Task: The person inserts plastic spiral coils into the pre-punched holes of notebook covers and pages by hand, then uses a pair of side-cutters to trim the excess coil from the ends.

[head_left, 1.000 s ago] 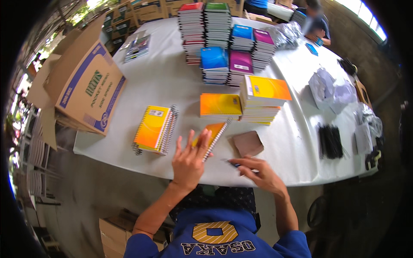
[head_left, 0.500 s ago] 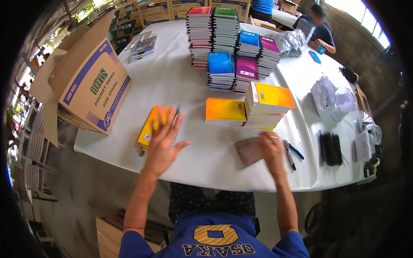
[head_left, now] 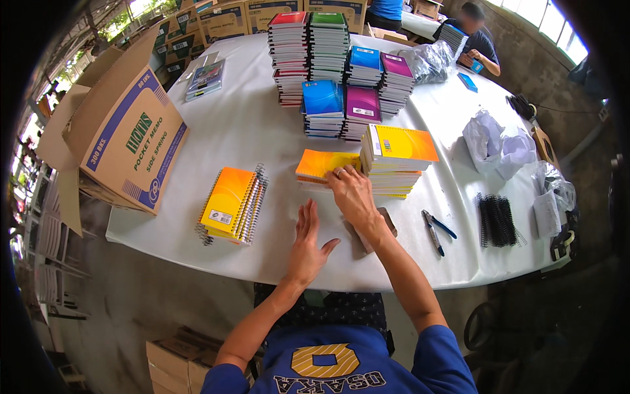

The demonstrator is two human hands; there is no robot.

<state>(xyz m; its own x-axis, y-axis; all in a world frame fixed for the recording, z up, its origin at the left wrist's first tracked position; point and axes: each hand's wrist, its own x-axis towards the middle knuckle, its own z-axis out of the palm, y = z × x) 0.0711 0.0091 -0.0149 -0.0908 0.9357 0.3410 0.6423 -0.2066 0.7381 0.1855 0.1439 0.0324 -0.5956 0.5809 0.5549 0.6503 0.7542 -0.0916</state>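
My right hand (head_left: 353,196) reaches to the low stack of yellow-orange notebooks (head_left: 323,163), its fingers bent over the near right edge of the top notebook. How firmly it grips cannot be made out. My left hand (head_left: 307,246) hovers over the table in front of that stack, fingers stretched and holding nothing. To its left lies a pile of spiral-bound yellow-orange notebooks (head_left: 230,203) with wire coils along the sides. A brown flat block (head_left: 387,220) lies partly hidden under my right wrist. A taller stack of yellow notebooks (head_left: 400,148) stands beside the low one.
Pliers (head_left: 438,233) and a bundle of black spiral coils (head_left: 495,220) lie to the right. Farther back stand stacks of red, green, blue and purple notebooks (head_left: 325,98). An open carton (head_left: 134,141) sits at left. White crumpled bags (head_left: 495,144) lie right; a person (head_left: 476,43) works beyond.
My left hand has moved right, off the spiral-bound pile. My right hand has left the brown block's right side and moved up and left to the low notebook stack.
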